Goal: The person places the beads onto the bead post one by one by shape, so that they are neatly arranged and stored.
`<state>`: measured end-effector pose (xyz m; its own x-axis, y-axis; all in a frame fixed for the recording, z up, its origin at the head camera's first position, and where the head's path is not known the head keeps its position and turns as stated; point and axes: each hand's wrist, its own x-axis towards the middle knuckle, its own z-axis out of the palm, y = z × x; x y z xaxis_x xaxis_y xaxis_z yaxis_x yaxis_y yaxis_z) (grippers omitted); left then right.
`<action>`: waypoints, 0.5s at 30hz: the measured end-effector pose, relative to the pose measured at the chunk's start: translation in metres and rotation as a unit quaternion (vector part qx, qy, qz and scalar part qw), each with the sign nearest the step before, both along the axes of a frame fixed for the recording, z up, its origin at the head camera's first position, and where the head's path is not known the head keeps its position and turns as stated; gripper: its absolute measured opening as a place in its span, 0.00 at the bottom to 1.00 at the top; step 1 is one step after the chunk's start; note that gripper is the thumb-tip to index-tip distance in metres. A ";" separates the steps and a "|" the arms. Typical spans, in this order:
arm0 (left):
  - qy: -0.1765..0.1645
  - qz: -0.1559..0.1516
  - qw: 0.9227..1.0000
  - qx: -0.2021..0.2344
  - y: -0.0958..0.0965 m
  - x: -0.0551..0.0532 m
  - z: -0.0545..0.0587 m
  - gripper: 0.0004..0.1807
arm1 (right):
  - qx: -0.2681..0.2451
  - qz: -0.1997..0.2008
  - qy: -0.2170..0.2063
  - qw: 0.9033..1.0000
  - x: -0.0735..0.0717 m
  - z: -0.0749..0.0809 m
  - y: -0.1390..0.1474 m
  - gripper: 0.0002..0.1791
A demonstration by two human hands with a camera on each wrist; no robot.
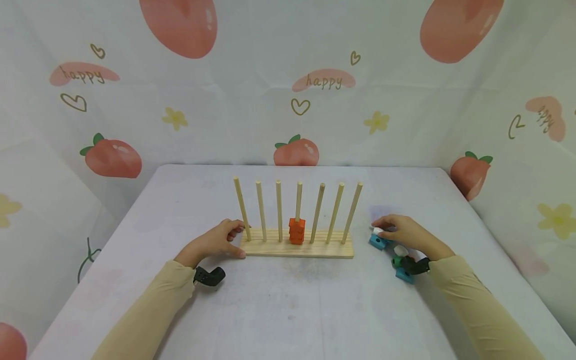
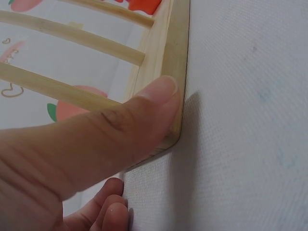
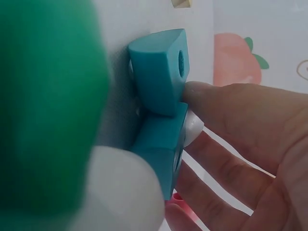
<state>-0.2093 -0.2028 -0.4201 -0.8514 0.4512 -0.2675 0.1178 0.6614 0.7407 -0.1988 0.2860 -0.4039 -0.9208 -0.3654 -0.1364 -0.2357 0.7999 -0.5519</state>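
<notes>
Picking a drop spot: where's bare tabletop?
Free: the tabletop in front of the pegged rack, between the sleeves; also the strip behind the rack, up to the tabletop's back edge. Crowded: right of the rack, where blue, green and white pieces bunch by the right hand.

Pale-tan rack (image 1: 324, 249), teal blocks (image 3: 154, 82), peach-printed white backdrop (image 1: 252, 55)

From above and behind the fingers, the peg board (image 1: 310, 249) is faced by the head view, set well back and tilted forward and down toward the peach-printed backdrop (image 1: 247, 75). In the left wrist view, rolled sideways, the board's end is seen close past the thumb (image 2: 120, 125); it is shared with the head view. Teal blocks (image 3: 153, 79) beside the right fingers (image 3: 236, 171), also shared, are seen very near, sideways.
</notes>
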 end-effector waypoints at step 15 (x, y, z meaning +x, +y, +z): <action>0.004 -0.001 1.000 -0.001 -0.001 -0.001 -0.002 0.42 | -0.018 -0.046 0.020 0.999 0.003 0.007 -0.002 0.18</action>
